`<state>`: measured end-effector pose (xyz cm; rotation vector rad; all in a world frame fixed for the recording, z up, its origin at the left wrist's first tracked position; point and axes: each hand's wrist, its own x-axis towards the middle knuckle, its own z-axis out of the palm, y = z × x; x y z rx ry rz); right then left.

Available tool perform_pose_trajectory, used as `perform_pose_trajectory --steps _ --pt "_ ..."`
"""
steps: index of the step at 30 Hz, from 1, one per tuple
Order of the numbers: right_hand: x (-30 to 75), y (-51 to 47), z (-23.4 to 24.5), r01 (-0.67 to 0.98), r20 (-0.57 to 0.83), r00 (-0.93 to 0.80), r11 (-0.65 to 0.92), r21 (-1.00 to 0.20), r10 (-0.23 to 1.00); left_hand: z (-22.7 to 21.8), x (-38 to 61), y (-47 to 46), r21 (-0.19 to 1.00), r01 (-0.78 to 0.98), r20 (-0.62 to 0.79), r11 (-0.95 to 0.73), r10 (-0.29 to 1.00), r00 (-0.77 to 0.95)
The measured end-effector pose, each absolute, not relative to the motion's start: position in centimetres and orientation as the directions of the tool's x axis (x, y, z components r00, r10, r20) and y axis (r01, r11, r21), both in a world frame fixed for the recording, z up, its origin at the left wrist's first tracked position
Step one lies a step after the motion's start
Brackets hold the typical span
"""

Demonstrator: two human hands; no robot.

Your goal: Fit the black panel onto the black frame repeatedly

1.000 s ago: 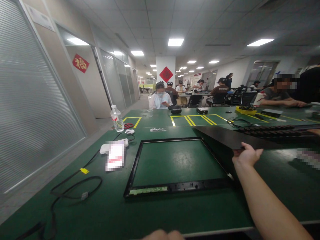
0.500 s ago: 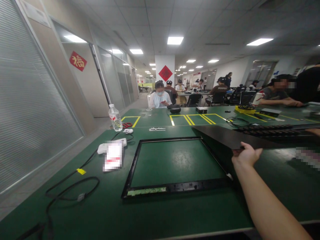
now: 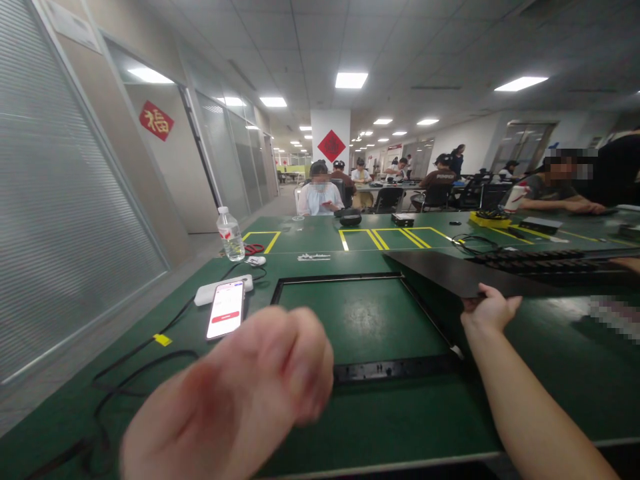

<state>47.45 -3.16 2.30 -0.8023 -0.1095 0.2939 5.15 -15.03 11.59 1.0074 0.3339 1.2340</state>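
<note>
My right hand (image 3: 490, 308) grips the near edge of a thin black flat panel (image 3: 450, 273), fingers beneath it, and holds it tilted above the table. To its left a black rectangular frame (image 3: 395, 371), like a monitor bezel, lies flat on the green table (image 3: 410, 420). My left hand (image 3: 265, 380) is large and blurred close to the camera, in front of the frame's lower left corner. Its fingers are curled in; whatever is inside them, if anything, is hidden. The hand also covers the green strip of the frame.
A lit phone (image 3: 226, 310) leans on a white power strip (image 3: 205, 293), with a black cable (image 3: 125, 367) trailing nearby. A water bottle (image 3: 231, 235) and red-handled scissors (image 3: 255, 249) stand farther back. Black slotted parts (image 3: 540, 261) lie right, near another person's hand (image 3: 631, 263).
My left hand has come into view from below, now in front of the frame. My right hand and the black panel have hardly moved.
</note>
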Motion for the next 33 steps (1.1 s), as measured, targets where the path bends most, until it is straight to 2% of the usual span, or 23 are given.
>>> perform_pose_trajectory --steps 4,7,9,12,14,16,23,29,33 --pt "47.4 -3.1 2.3 -0.2 -0.001 0.956 0.649 -0.734 0.293 13.2 7.4 -9.2 0.74 -0.67 0.2 0.064 0.929 0.31" --pt "47.5 -2.8 1.8 -0.192 0.017 0.952 0.637 -0.747 0.307 11.9 7.0 -5.1 0.774 -0.627 0.104 0.089 0.959 0.265" --pt "47.7 -2.5 1.5 -0.186 0.024 0.95 0.622 -0.76 0.313 10.3 6.2 -2.9 0.835 -0.549 0.083 0.043 0.976 0.203" --pt "47.8 -2.0 0.8 -0.168 0.02 0.954 0.585 -0.793 0.3 7.5 4.7 -0.3 0.964 -0.227 0.158 -0.14 0.985 0.066" --pt "47.9 -1.5 0.3 -0.163 0.013 0.954 0.554 -0.816 0.3 5.6 3.6 0.9 0.97 0.045 0.236 -0.237 0.972 0.018" --pt "48.1 -1.1 -0.2 -0.165 0.008 0.95 0.525 -0.835 0.312 3.8 2.6 1.6 0.942 0.224 0.244 -0.25 0.968 0.053" --pt "48.3 -0.3 -1.4 -0.21 -0.016 0.917 0.449 -0.868 0.398 1.1 1.3 0.6 0.818 0.494 0.189 -0.296 0.948 0.257" --pt "48.1 -0.3 -1.3 -0.254 -0.044 0.893 0.42 -0.871 0.449 1.3 1.4 0.2 0.772 0.549 0.192 -0.321 0.941 0.28" --pt "48.2 -0.7 -0.9 -0.243 0.011 0.886 0.485 -0.84 0.463 1.2 1.1 0.3 0.763 0.554 0.204 -0.334 0.937 0.284"
